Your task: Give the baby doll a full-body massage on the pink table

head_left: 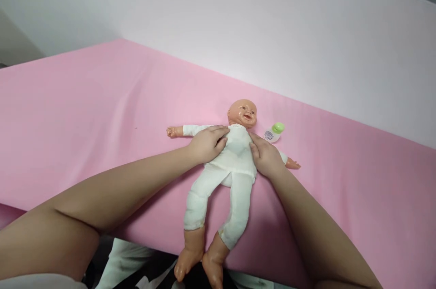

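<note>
A baby doll (pixel 235 153) with a bare plastic head and a white cloth body lies on its back on a pink-covered table (pixel 85 112). Its arms are spread to the sides and its feet hang over the near edge. Along the left side of its chest lies my left hand (pixel 208 144), fingers stretched toward the shoulder and thumb apart. My right hand (pixel 267 155) rests against the opposite side of the torso, with its fingers extended near the other shoulder and covering part of the doll's arm. Neither hand visibly grips the doll.
Close to the doll's head, beyond my right hand, a small clear bottle (pixel 272 134) with a green cap and a printed label lies on the cover. A pale wall (pixel 238 21) borders the far side of the table. My legs are below the near edge.
</note>
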